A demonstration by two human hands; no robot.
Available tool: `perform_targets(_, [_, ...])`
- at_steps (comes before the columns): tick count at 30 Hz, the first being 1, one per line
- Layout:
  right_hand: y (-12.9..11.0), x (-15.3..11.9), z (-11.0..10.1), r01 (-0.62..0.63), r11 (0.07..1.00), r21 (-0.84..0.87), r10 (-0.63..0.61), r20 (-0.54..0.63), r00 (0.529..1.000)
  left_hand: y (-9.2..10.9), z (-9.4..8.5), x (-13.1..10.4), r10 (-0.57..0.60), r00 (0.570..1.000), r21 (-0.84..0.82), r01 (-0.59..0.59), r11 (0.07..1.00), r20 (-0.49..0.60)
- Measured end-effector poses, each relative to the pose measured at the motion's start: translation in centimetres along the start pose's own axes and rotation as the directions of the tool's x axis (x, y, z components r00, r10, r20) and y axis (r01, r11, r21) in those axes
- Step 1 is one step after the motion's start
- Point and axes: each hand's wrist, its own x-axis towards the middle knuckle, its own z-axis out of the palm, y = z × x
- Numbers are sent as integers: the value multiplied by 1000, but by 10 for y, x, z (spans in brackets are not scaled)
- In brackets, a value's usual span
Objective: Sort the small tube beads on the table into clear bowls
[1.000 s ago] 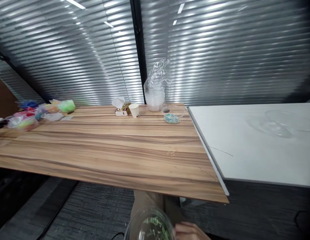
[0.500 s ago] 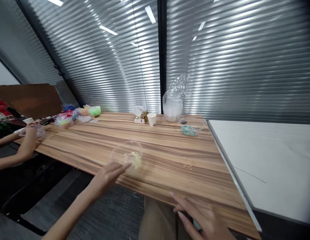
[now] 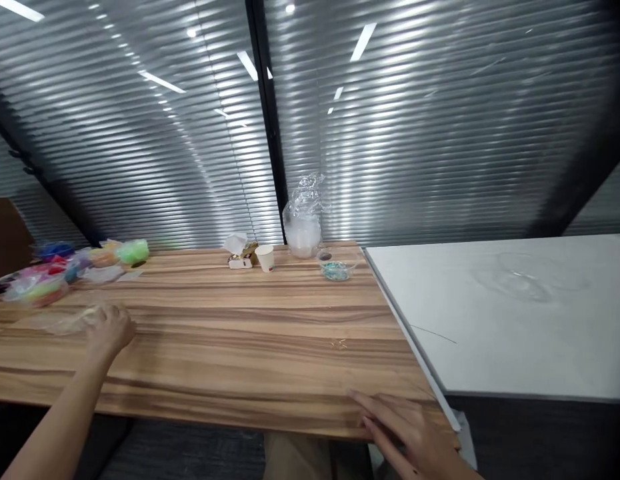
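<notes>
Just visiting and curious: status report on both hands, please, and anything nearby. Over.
Left hand at blurred clear container, grip unclear. Right hand over near edge of table, fingers open, nothing seen held. Colourful pile beyond container.

You've got decent, fairly even light on the wooden table (image 3: pixel 215 380), but the blinds (image 3: pixel 400 127) beyond its back edge throw streaky glare and bright strip reflections at you. Your left hand (image 3: pixel 110 327) and the clear plastic (image 3: pixel 60 324) toward the table's left end look smeared. Floor (image 3: pixel 530 440) past the front right corner's pretty murky.
</notes>
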Motion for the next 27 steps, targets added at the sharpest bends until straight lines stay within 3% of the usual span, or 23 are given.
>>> perform_targets(4, [21,-7,-9,2,1000,-25,-3,-11,1000,48,20,-1,97,994,-44,-95,995,53])
perform_targets(9, [56,-12,-24,7,997,-79,-10,-39,999,119,36,-15,288,956,-124,-280,952,54])
perform_targets(15, [92,-29,-52,-128,967,-221,132,5,991,196,32,-18,455,886,-244,-462,853,-88])
perform_targets(19, [123,-49,-83,-267,889,-372,267,-54,962,218,43,-14,487,852,-340,-524,781,-193])
perform_targets(22, [161,-57,-119,-493,712,-499,439,-231,868,215,54,-10,434,878,-442,-477,759,-202])
perform_targets(24, [189,-55,-145,-684,522,-509,570,-389,724,210,58,-7,397,901,-512,-428,745,-174])
perform_targets(26, [211,-48,-166,-810,441,-385,656,-478,584,208,59,-6,388,909,-554,-402,729,-149])
perform_targets(27, [219,-43,-173,-834,441,-332,671,-495,552,207,57,-6,389,910,-561,-398,725,-143])
